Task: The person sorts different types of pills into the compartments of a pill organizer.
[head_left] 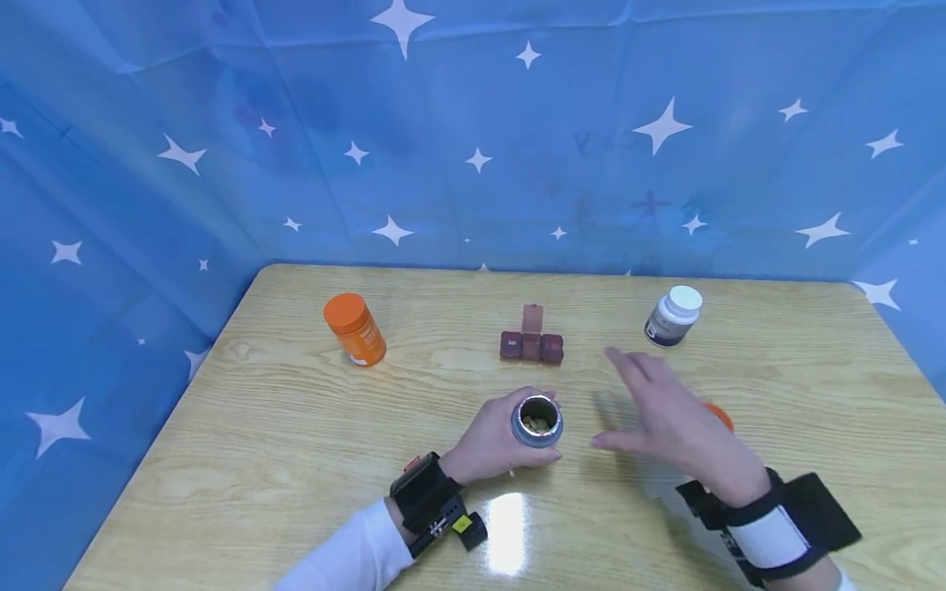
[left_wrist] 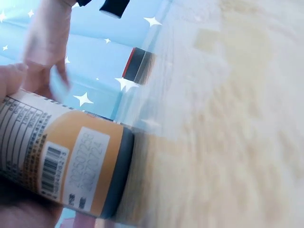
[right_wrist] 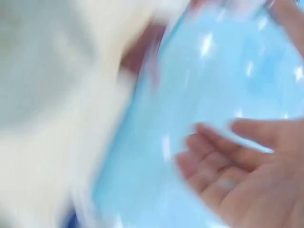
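Just in front of the pillbox [head_left: 531,346], near the middle of the table [head_left: 244,460], is the bottle [head_left: 537,440], lidless, its mouth facing up, with pills [head_left: 535,424] inside. The left hand [head_left: 484,439] is clamped round its body, fingers on one side and thumb on the other; whether the base touches the table I cannot tell. The right hand [head_left: 668,414] holds nothing, thumb and fingers well apart, beside the bottle.

By its look, the bottle should be light and stiff, its labelled wall smooth and perhaps a little slippery. The best hold is round the body, below the rim, keeping it upright, since the loose pills could spill if it tips.

Counted: two hands; one lidless bottle; one capped white bottle [head_left: 674,316]; one orange jar [head_left: 355,330]; one pillbox with three compartments, a single lid raised at the middle; and one orange item [head_left: 720,416] mostly hidden behind the right hand. The pills are too small to count
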`<state>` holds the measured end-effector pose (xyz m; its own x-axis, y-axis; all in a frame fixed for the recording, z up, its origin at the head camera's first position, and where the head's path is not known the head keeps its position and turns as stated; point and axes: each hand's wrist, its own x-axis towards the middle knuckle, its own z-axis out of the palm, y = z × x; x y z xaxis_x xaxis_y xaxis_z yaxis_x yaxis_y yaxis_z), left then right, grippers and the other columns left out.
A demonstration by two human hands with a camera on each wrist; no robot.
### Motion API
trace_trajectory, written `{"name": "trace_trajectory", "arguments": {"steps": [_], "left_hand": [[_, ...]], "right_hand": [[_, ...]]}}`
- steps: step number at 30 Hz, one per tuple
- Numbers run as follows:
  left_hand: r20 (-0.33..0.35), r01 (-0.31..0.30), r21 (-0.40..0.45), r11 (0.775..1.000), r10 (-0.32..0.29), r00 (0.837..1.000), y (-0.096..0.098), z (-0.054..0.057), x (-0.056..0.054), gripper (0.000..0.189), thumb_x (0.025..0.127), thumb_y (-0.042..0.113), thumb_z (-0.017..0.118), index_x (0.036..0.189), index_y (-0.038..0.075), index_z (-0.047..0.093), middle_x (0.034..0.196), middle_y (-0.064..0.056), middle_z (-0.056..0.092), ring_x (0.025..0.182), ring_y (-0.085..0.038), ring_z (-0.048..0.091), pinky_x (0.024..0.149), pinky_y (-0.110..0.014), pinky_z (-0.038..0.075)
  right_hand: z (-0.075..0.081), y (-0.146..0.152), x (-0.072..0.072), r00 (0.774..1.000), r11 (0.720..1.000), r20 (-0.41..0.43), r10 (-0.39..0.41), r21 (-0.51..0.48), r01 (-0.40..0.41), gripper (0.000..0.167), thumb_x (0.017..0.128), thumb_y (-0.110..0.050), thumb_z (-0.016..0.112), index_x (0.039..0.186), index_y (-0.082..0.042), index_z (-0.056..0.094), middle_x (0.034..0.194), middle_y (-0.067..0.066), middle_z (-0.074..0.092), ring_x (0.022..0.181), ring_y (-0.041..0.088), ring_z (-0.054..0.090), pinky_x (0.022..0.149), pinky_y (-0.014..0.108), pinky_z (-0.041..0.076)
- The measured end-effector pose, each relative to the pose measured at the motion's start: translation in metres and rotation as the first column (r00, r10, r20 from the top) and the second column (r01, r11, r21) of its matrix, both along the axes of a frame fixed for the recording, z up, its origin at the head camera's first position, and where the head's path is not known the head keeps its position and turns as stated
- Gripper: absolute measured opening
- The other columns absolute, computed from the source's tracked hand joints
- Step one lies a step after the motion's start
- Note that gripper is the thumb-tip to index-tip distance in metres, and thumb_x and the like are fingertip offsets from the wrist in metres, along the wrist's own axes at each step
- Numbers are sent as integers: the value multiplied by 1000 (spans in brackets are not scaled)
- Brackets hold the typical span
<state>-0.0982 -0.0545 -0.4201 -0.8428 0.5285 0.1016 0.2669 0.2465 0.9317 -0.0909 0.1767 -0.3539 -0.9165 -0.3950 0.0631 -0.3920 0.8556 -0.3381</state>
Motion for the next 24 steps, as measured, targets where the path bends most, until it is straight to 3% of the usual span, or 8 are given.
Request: {"name": "trace_trajectory", "arguments": {"steps": [4, 10, 13, 15, 17, 20, 22, 24], "left_hand": [[-70, -10, -87, 996, 4, 998, -2, 1, 0, 60, 69, 21, 80, 122, 11, 55, 111, 0, 65, 104, -11, 60, 93, -23, 45], [-128, 3, -256, 967, -37, 991, -7, 3, -2, 51, 72, 24, 77, 119, 14, 58, 107, 0, 68, 94, -5, 60, 86, -18, 46], [-83, 71, -398, 915, -113, 990, -16, 15, -11, 45, 71, 23, 78, 112, 13, 62, 94, 0, 68, 77, -4, 55, 71, -17, 45], [-52, 90, -488, 868, -132, 990, -21, 30, -21, 43, 71, 19, 77, 111, 11, 64, 97, -2, 69, 82, -8, 58, 74, -21, 47], [-32, 60, -535, 843, -92, 995, -25, 45, -33, 42, 73, 16, 75, 113, 8, 64, 103, -6, 68, 91, -16, 61, 80, -28, 49], [-105, -83, -532, 842, 32, 994, -25, 56, -55, 48, 77, 13, 72, 122, 4, 58, 123, -11, 61, 115, -26, 55, 98, -38, 44], [-165, -161, -531, 832, 84, 983, -22, 55, -70, 54, 78, 15, 72, 127, 2, 53, 128, -14, 57, 120, -29, 52, 101, -40, 41], [-206, -197, -574, 795, 93, 974, -18, 49, -83, 61, 77, 18, 74, 130, 0, 49, 131, -16, 54, 122, -30, 50, 104, -39, 39]], "right_hand": [[-18, -36, 6, 984, 950, 44, 173, -270, -155, 91, 71, -39, 77, 139, 2, 32, 134, 21, 48, 123, 37, 47, 96, 50, 43], [-40, -62, 6, 970, 862, 137, 200, -496, -107, 69, 74, -33, 76, 130, -7, 46, 123, 6, 60, 114, 24, 56, 93, 41, 46], [-43, -64, 5, 969, 833, 141, 203, -546, -95, 58, 74, -29, 77, 123, -12, 52, 116, 1, 63, 107, 18, 59, 90, 35, 48], [-44, -65, 5, 970, 826, 140, 199, -556, -89, 54, 73, -27, 78, 119, -14, 53, 111, -1, 64, 104, 16, 60, 88, 33, 48], [-43, -65, 5, 971, 826, 145, 192, -558, -80, 51, 72, -26, 78, 116, -16, 54, 107, -3, 64, 100, 15, 61, 87, 32, 48], [-43, -66, 5, 972, 832, 154, 179, -551, -65, 50, 72, -25, 79, 114, -16, 54, 104, -4, 64, 98, 14, 61, 87, 32, 48], [-43, -66, 5, 973, 836, 157, 169, -546, -57, 49, 71, -25, 79, 114, -16, 55, 102, -5, 64, 97, 14, 60, 87, 32, 48], [-44, -66, 5, 974, 836, 158, 163, -546, -51, 50, 71, -25, 79, 113, -16, 55, 102, -5, 64, 97, 13, 60, 87, 31, 48]]}}
